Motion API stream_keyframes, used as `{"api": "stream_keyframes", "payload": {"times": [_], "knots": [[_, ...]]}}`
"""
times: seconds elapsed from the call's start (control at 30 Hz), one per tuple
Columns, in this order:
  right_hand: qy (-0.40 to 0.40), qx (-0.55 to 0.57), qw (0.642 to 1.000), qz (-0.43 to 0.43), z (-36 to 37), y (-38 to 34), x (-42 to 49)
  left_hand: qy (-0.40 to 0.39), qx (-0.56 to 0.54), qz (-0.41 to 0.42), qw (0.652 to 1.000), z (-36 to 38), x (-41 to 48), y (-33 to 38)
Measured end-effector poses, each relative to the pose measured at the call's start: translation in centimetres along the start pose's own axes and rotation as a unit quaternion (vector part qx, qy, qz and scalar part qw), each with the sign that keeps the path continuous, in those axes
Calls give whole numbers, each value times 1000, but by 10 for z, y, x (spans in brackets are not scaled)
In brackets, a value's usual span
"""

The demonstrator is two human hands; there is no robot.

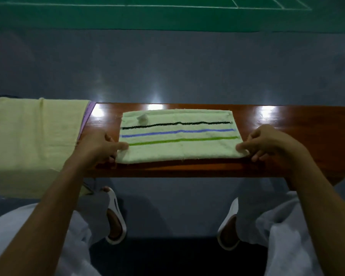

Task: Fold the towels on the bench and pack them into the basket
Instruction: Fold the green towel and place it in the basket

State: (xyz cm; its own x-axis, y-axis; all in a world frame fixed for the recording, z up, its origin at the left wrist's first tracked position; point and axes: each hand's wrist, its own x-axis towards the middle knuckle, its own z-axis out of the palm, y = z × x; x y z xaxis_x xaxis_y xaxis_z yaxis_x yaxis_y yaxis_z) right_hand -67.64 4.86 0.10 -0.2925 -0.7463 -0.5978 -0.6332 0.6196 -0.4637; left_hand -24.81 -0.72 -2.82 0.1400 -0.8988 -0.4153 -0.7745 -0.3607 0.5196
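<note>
Striped towel (pixel 177 136) lay flat across the brown bench (pixel 297 120) in front of you, its black, blue and green lines running left to right, a small pale lump (pixel 142 119) near its far left corner. Your left hand (pixel 100 148) pinched the near left corner, thumb on top and fingers curled under the edge. Your right hand (pixel 271 144) had its fingers curled round the near right corner. Whether the cloth was already doubled once, the view did not show; the near edge looked thick, but no fold line was clear.

To your left a yellow towel (pixel 32 136) was draped unfolded over the bench, with a purple cloth (pixel 88 116) showing along its right edge from beneath.

By my reading you were early in the job: one towel was spread and gripped for a fold, at least two more were waiting, and nothing looked packed. The basket was not in view, so all the packing seemed left to do.
</note>
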Motion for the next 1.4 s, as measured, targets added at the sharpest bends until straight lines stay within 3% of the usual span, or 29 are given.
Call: {"api": "stream_keyframes", "payload": {"times": [0.1,0.13,0.23,0.37,0.5,0.63,0.9,1.4], "knots": [[153,-81,985,-27,9,-7,7,209,107,102,967,18,2,9],[213,-104,970,-45,15,-12,9,243,102,142,954,28,-1,17],[325,-121,926,-150,51,-32,19,211,47,278,936,59,-11,46],[265,-116,892,-349,113,-70,20,85,99,390,911,103,-15,70],[172,-227,877,-386,140,-79,25,80,214,365,902,127,-3,69],[183,-291,877,-336,137,-68,37,95,261,318,906,125,5,63],[209,-289,901,-247,102,-34,56,117,274,249,921,86,26,34],[211,-260,912,-239,92,-25,56,123,242,233,934,72,24,21]]}}
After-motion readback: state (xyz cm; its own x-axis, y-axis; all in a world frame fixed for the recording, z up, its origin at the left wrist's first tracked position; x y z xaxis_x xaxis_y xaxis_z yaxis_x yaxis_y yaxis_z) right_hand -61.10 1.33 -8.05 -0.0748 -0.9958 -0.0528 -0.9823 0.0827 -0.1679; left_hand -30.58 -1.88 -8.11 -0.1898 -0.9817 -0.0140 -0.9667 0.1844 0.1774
